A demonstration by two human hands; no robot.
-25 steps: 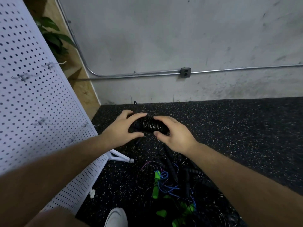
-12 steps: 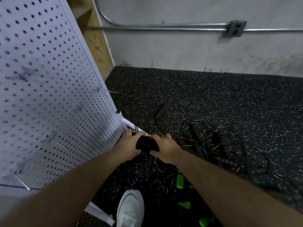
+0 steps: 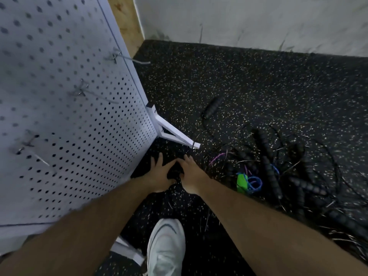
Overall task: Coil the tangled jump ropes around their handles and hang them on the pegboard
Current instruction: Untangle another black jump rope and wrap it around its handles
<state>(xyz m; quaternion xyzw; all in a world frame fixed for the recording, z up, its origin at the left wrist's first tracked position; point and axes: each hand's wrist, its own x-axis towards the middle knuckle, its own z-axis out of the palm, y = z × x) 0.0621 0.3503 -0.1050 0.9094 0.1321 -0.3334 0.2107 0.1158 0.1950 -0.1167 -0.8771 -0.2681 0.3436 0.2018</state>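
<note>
My left hand (image 3: 159, 174) and my right hand (image 3: 192, 176) are low over the floor beside the foot of the white pegboard (image 3: 69, 116). Between their palms sits a black coiled jump rope (image 3: 174, 173); it is mostly hidden and blurred, and my fingers are spread around it. To the right lies the tangle of jump ropes (image 3: 278, 176): black ribbed handles, a green handle (image 3: 242, 181), a blue cord (image 3: 255, 182) and a pink cord (image 3: 217, 157). One black handle (image 3: 213, 106) lies apart, further back.
Bare metal hooks (image 3: 127, 58) stick out of the pegboard. Its white support foot (image 3: 175, 136) juts onto the speckled black floor just beyond my hands. My white shoe (image 3: 165, 248) is below them. A grey wall (image 3: 239, 20) closes the back.
My view has tipped down and both hands have dropped with the black coiled rope from chest height to near the floor by the pegboard foot. My fingers now look more spread.
</note>
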